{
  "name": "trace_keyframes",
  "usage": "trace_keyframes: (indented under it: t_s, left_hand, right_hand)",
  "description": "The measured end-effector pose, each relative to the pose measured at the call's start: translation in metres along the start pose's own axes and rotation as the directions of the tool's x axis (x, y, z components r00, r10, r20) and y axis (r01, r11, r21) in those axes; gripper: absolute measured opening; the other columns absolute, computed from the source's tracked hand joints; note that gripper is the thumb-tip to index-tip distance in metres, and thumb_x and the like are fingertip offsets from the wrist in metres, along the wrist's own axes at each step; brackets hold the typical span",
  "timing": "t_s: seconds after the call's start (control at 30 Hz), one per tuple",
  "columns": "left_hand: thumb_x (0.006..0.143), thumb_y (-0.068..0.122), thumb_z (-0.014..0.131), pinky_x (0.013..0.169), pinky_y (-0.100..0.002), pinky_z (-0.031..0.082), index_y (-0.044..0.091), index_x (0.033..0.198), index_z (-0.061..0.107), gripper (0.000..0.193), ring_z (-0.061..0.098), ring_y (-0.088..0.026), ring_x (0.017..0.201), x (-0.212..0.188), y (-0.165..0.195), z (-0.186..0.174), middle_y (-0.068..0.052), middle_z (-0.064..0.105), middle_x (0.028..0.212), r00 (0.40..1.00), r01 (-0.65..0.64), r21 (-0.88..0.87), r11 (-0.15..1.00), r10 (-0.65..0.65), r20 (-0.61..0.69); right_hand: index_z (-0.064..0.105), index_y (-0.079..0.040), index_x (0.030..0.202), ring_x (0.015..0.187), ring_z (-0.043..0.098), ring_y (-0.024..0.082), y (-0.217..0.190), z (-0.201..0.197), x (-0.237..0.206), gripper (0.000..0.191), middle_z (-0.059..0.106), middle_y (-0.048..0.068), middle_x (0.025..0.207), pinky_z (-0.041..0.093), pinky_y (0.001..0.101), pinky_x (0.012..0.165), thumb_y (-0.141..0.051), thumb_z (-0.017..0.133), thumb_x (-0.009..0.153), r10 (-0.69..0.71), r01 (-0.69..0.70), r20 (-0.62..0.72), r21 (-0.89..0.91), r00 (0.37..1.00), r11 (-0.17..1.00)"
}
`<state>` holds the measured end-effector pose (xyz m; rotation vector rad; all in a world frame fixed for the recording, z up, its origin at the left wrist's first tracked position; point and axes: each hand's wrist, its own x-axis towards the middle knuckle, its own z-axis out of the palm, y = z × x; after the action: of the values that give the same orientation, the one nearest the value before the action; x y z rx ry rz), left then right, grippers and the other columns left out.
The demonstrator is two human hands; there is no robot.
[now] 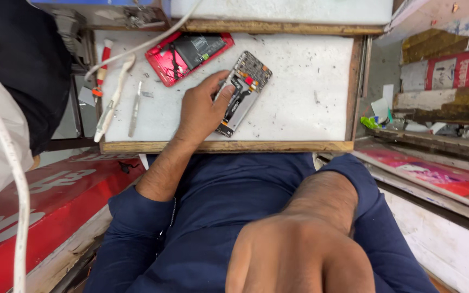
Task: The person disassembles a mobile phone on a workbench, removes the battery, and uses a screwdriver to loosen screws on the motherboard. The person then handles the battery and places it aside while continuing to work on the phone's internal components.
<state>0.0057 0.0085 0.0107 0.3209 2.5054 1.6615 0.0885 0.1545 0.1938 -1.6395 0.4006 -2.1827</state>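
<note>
Head view: your left hand (202,111) lies flat on the white work board (310,81) at centre frame, fingers together and stretched up and to the right, the palm and fingertips pressing on the lower-left edge of the opened phone (243,92). It rests on the phone rather than closing around it; nothing is gripped.

The phone sits just above and to the right of that hand, touching it. Its long axis runs on a diagonal, from lower left near your palm to upper right, with the exposed circuit end toward the top of the frame.

Your right hand (299,255) fills the bottom centre of the frame, close to the camera and blurred, well apart from the board. It looks loosely closed, knuckles up, but you cannot tell whether it holds anything. So the left hand is by far the nearer to the phone.

Up and left of the phone, apart from it, lies a red phone back (188,54) with its battery showing. Further left on the board are metal tweezers (135,108) and a red-handled screwdriver (102,65), both pointing roughly up the frame. A white cable (137,51) crosses the upper left.
</note>
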Motion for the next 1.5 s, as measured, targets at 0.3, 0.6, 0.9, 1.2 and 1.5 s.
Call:
trace_keyframes:
  t_s: [0.3,0.6,0.9,1.2,1.5]
  left_hand:
    - [0.1,0.01,0.064,0.059,-0.027,0.049,0.004,0.117,0.05,0.023,0.066,-0.01,0.063,0.0,-0.013,-0.008,-0.005,0.072,0.073,0.993,0.115,-0.257,0.96,-0.102,0.065]
    - [0.098,0.003,0.066,0.067,-0.03,0.064,0.001,0.122,0.037,0.038,0.073,-0.015,0.086,-0.026,-0.017,0.017,-0.012,0.072,0.104,0.978,0.201,-0.709,0.676,-0.185,0.101]
    - [0.1,0.015,0.067,0.07,-0.029,0.06,0.002,0.126,0.054,0.031,0.072,-0.013,0.078,-0.058,-0.012,-0.027,-0.009,0.075,0.092,0.942,0.291,-0.45,0.844,-0.17,0.29]
    - [0.096,0.022,0.069,0.067,-0.041,0.058,0.009,0.129,0.066,0.036,0.073,-0.028,0.074,-0.051,0.002,-0.059,-0.01,0.075,0.092,1.0,0.011,0.242,0.97,-0.006,-0.019]
    - [0.098,0.026,0.065,0.06,-0.044,0.055,0.009,0.142,0.059,0.048,0.069,-0.03,0.071,-0.046,0.006,-0.029,-0.01,0.069,0.088,0.994,-0.107,0.526,0.844,0.083,0.069]
  right_hand:
    - [0.051,-0.012,0.072,0.059,0.07,0.022,0.007,0.008,0.065,0.033,0.066,0.005,0.072,0.055,0.034,0.057,-0.015,0.059,0.104,-0.144,-0.275,-0.651,-0.498,0.746,0.822]
    - [0.053,0.003,0.139,0.127,0.052,0.046,0.035,-0.029,-0.114,0.077,0.052,0.033,0.141,0.044,0.0489,0.104,-0.016,0.086,0.072,-0.106,-0.77,-0.835,-0.439,0.54,-0.463]
    - [0.052,-0.011,0.149,0.127,0.056,0.036,-0.004,-0.056,-0.123,0.086,0.063,0.016,0.138,0.043,0.0449,0.112,-0.009,0.084,0.069,0.105,-0.74,-0.92,-0.368,0.377,-0.563]
    - [0.05,-0.007,0.151,0.147,0.037,0.045,-0.017,-0.069,-0.121,0.083,0.05,0.019,0.152,0.032,0.0529,0.121,-0.024,0.085,0.077,0.182,-0.71,-0.89,-0.445,0.418,-0.546]
    - [0.056,-0.011,0.149,0.152,0.029,0.048,0.037,-0.065,-0.143,0.069,0.046,0.018,0.158,0.02,0.0711,0.12,-0.032,0.079,0.088,0.137,-0.636,-0.869,-0.447,0.475,-0.629]
